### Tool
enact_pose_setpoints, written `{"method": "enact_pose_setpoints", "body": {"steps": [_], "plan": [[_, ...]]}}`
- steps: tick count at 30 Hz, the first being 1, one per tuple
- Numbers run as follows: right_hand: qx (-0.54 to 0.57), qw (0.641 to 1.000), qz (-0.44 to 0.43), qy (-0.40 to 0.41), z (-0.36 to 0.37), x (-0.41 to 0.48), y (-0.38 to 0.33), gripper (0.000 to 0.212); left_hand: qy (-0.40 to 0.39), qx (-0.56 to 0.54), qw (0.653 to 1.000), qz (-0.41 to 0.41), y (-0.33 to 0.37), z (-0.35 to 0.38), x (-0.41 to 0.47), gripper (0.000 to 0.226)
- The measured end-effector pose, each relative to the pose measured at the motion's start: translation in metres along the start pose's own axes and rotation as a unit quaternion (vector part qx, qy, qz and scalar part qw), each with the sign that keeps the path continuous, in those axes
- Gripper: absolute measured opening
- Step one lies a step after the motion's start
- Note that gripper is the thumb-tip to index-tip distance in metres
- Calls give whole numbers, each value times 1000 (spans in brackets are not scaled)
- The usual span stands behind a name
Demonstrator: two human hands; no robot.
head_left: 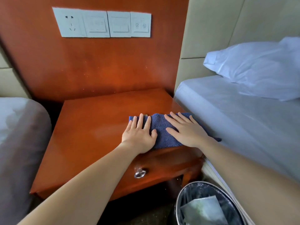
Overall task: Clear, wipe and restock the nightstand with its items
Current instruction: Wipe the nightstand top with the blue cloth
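A blue cloth [160, 127] lies flat on the right front part of the orange-brown nightstand [90, 130]. My left hand [140, 135] presses on the cloth's left end with straight, spread fingers. On its right end lies my right hand [186, 130], flat, fingers straight, close to the bed's edge. Apart from the cloth, the nightstand's top carries nothing that I can see. A drawer with a metal ring pull [140, 173] shows at the front below my left arm.
A bed with a white sheet [235, 120] and pillow [253, 65] borders the nightstand on the right. Another bed's grey-brown corner [21, 140] is at the left. A lined waste bin [206, 207] with paper stands on the floor at the front right. Wall switches and socket [102, 23] hang above.
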State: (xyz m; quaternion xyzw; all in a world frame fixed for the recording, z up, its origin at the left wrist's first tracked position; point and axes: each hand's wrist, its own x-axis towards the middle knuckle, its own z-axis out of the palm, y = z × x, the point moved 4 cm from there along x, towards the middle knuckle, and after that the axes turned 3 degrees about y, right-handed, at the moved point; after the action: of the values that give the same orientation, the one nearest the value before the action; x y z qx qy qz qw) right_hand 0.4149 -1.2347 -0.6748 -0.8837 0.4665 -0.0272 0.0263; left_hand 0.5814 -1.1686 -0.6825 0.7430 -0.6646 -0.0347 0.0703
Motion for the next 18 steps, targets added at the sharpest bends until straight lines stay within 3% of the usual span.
{"method": "enact_pose_setpoints", "body": {"steps": [7, 12, 14, 18], "plan": [[26, 999, 25, 0, -3, 13, 23, 57, 16, 40, 999, 29, 23, -5, 36, 67], [47, 999, 25, 3, -5, 17, 27, 60, 4, -28, 997, 65, 33, 1, 45, 65], [73, 996, 53, 27, -8, 17, 30, 69, -4, -12, 998, 61, 33, 4, 49, 64], [137, 973, 180, 42, -7, 12, 40, 108, -16, 12, 998, 52, 34, 4, 54, 65]]}}
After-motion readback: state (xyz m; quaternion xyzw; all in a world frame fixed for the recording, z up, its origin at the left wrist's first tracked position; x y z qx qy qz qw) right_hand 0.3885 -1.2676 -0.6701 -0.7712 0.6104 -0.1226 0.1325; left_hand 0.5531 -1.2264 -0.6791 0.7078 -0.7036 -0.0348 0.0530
